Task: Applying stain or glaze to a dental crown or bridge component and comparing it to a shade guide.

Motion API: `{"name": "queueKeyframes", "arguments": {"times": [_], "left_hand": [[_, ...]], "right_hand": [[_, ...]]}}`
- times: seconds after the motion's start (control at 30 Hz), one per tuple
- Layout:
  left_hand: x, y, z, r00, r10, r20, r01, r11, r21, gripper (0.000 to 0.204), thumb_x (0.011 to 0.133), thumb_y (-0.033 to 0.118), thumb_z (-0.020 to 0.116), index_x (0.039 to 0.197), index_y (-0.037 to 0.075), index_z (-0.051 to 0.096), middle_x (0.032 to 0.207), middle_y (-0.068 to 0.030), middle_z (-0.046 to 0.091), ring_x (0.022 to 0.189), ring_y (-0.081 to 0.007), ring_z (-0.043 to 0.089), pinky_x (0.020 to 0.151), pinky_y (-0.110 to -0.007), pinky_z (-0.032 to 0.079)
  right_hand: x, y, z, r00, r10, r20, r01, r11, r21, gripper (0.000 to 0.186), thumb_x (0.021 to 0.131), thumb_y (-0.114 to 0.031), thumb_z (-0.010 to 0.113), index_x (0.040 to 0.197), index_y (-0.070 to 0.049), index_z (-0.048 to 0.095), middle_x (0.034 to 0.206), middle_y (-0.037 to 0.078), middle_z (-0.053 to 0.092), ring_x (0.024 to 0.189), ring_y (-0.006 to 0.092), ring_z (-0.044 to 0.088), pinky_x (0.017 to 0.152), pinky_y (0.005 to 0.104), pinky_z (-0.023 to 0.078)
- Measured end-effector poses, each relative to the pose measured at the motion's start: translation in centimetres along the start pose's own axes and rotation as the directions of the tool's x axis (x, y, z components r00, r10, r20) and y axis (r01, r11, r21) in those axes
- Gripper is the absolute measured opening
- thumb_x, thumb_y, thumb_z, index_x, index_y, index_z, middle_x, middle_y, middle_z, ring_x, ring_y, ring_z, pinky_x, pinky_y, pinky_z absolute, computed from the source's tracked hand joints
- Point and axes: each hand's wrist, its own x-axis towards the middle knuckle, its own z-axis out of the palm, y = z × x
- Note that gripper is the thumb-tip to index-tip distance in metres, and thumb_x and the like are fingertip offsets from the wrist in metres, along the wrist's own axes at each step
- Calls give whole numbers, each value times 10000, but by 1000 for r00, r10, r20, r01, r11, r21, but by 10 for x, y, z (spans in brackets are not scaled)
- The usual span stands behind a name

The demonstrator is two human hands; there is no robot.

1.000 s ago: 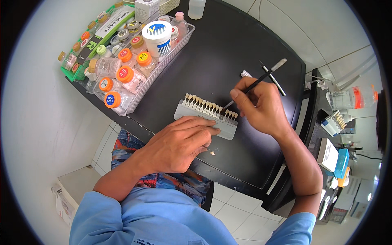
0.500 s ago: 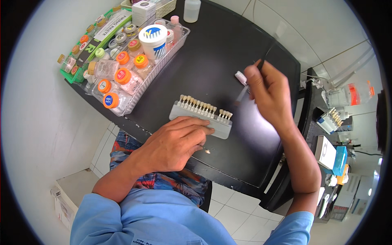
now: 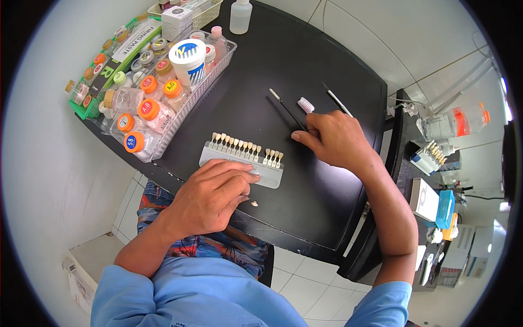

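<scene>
My left hand (image 3: 207, 199) rests its fingers over the grey shade guide (image 3: 269, 177), which carries a row of small tooth-coloured tabs with one gap. Its thumb and finger pinch a loose tab (image 3: 254, 203) just below the guide. Right of the guide, my right hand (image 3: 335, 139) grips the lower end of a black-handled brush (image 3: 286, 106), which lies low along the tabletop with its pale end pointing away. A white toothbrush head (image 3: 306, 104) shows beside that hand, its handle hidden, and a slim silver-handled tool (image 3: 339, 101) lies beyond it.
A clear basket (image 3: 199, 92) packed with jars and a green basket (image 3: 81, 111) stand at the left, a bottle (image 3: 240, 19) at the far edge. A side counter (image 3: 406, 169) holds a water bottle (image 3: 444, 125), another shade guide (image 3: 427, 159) and boxes (image 3: 425, 199).
My right hand has left the shade guide, risen, then come down to the right with the brush, now turned to point away at table level. My left hand stays on the guide.
</scene>
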Motion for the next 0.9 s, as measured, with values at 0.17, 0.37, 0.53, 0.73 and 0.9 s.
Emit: {"name": "queueKeyframes", "arguments": {"times": [0.17, 0.37, 0.53, 0.73, 0.9], "left_hand": [[1, 0, 3, 1000, 8, -18, -8, 1000, 8, 119, 876, 31, 784, 909, 59, 673, 1166, -67, 801, 1218, -294, 715, 1020, -441, 531], [0, -1, 4, 1000, 17, -24, -16, 1000, 19, 121, 880, 38, 788, 908, 61, 673, 1156, -65, 803, 1214, -289, 718, 1014, -441, 533], [0, -1, 4, 999, 26, -33, -25, 1000, 13, 115, 885, 40, 784, 909, 60, 673, 1146, -67, 805, 1202, -286, 721, 1005, -438, 536], [-1, -2, 4, 999, 25, -32, -25, 999, 24, 93, 894, 40, 765, 910, 55, 675, 1147, -69, 804, 1192, -282, 722, 994, -435, 538], [0, -2, 5, 999, 38, -28, -37, 999, 25, 83, 891, 32, 756, 912, 57, 680, 1147, -67, 804, 1198, -277, 719, 995, -433, 539]], "right_hand": [[4, 5, 14, 1000, -16, -15, 15, 998, -59, 462, 985, -490, 739, 857, -47, 760, 743, 159, 746, 750, 398, 745, 696, 504, 579], [5, 2, 9, 1000, 0, -31, 0, 1000, -15, 467, 971, -488, 754, 846, -37, 753, 755, 168, 742, 744, 401, 741, 686, 498, 574], [1, 14, -1, 955, 11, -297, -8, 1000, 13, 410, 960, -422, 782, 822, -38, 747, 749, 154, 733, 772, 381, 738, 712, 487, 566], [-7, 9, -12, 947, 216, -237, -253, 957, -141, 331, 932, -341, 821, 912, -22, 737, 999, 177, 736, 881, 398, 741, 775, 512, 566], [-5, 27, -7, 961, 253, -107, -269, 948, -173, 251, 923, -243, 820, 1051, -60, 706, 1020, 152, 717, 1004, 387, 737, 840, 509, 565]]}}
